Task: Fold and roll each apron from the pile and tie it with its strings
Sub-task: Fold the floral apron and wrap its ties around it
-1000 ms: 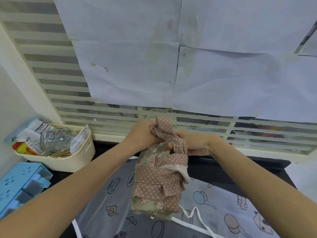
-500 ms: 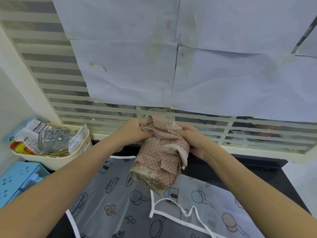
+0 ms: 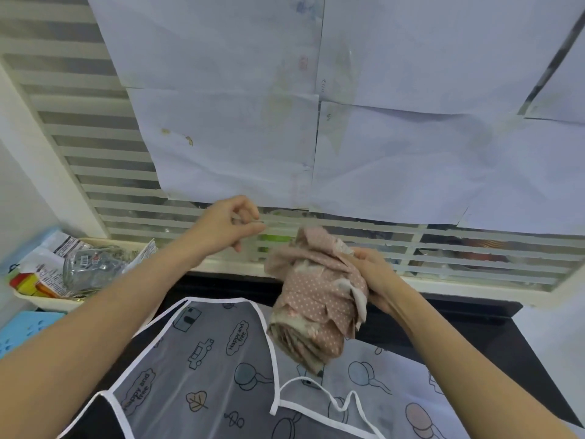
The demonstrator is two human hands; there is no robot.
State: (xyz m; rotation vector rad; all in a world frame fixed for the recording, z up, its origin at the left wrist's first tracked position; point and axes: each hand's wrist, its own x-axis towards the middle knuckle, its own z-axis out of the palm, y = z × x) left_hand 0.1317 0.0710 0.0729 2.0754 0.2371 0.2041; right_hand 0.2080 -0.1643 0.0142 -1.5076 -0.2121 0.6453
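Note:
A rolled pink dotted apron (image 3: 316, 299), bound round with its own pink strings, hangs in the air above the counter. My right hand (image 3: 373, 280) grips it from the right side. My left hand (image 3: 228, 224) is off to the left of the roll, apart from it, fingers loosely curled and holding nothing. Below lies a grey translucent apron (image 3: 221, 359) with cartoon prints and white trim, spread flat on the black counter (image 3: 474, 324). Its white strings (image 3: 332, 397) lie looped on top of it.
A cream basket (image 3: 47, 301) full of packets stands at the left. In front of it sits a blue plastic box (image 3: 22, 331). White louvred slats (image 3: 411, 248) and taped paper sheets (image 3: 348, 122) close off the back.
My left hand has let go of the pink roll and moved left. The roll has shifted right and tilted, now held by my right hand alone.

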